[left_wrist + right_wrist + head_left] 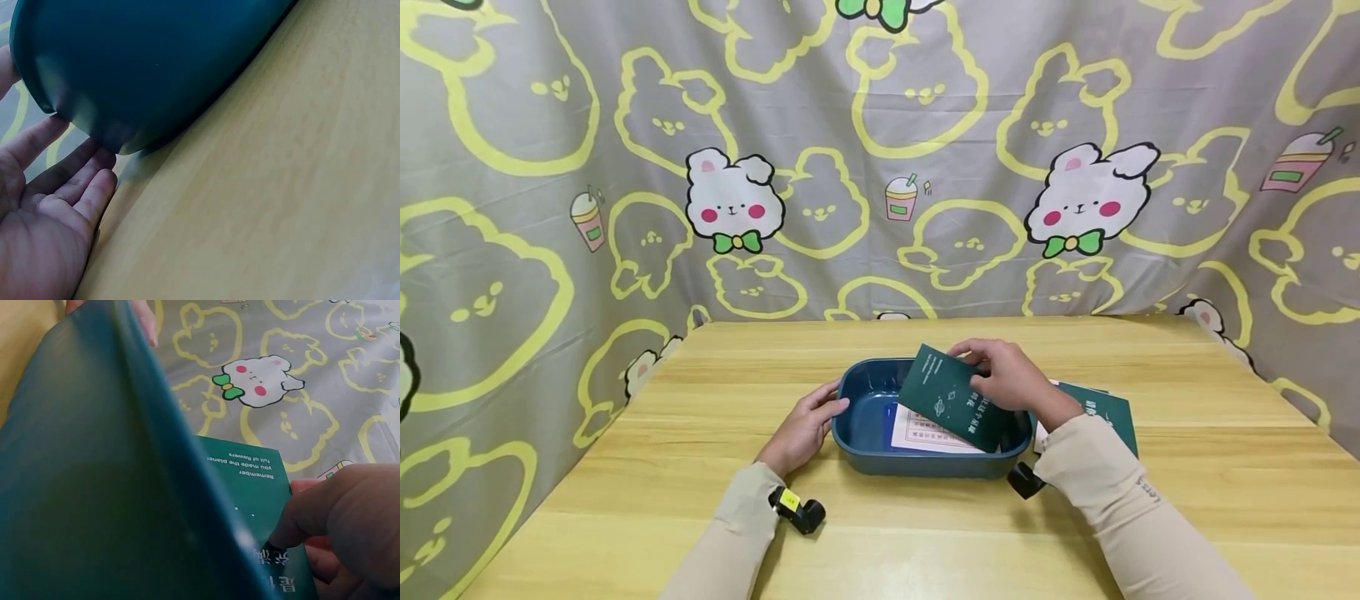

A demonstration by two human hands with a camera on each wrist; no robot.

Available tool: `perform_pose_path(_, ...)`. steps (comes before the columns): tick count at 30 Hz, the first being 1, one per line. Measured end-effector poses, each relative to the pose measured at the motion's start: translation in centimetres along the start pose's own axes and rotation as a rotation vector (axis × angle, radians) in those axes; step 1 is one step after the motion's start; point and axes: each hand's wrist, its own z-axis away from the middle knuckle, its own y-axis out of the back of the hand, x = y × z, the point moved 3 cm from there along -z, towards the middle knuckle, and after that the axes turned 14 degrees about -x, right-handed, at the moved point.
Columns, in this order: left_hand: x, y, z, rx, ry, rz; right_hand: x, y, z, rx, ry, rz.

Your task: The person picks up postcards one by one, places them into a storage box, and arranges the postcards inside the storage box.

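Note:
A dark teal plastic basin sits on the wooden table in the head view. My left hand holds its left end, the thumb at the rim and the fingertips against the outer wall in the left wrist view. My right hand pinches a dark green booklet by its edge, thumb on the printed cover. The booklet is tilted over the right part of the basin, its lower end inside. Beneath it in the basin lie a pale pink printed booklet and something blue, partly hidden.
Another green booklet lies on the table right of the basin, partly covered by my right forearm, with pale paper next to it. A patterned curtain hangs behind the table.

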Motion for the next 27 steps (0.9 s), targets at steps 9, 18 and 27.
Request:
perform_pose_path(9, -0.1, 0.0, 0.0, 0.011, 0.006, 0.014, -0.2, -1.1, -0.3, -0.069, 0.028, 0.093)
perform_pose_path(18, 0.1, 0.0, 0.1, 0.012, 0.007, 0.009, -0.1, -2.3, -0.7, -0.077, 0.048, 0.179)
perform_pose_path(27, 0.1, 0.0, 0.0, 0.019, 0.003, 0.018, 0.1, -3.5, -0.9, -0.070, 0.098, 0.331)
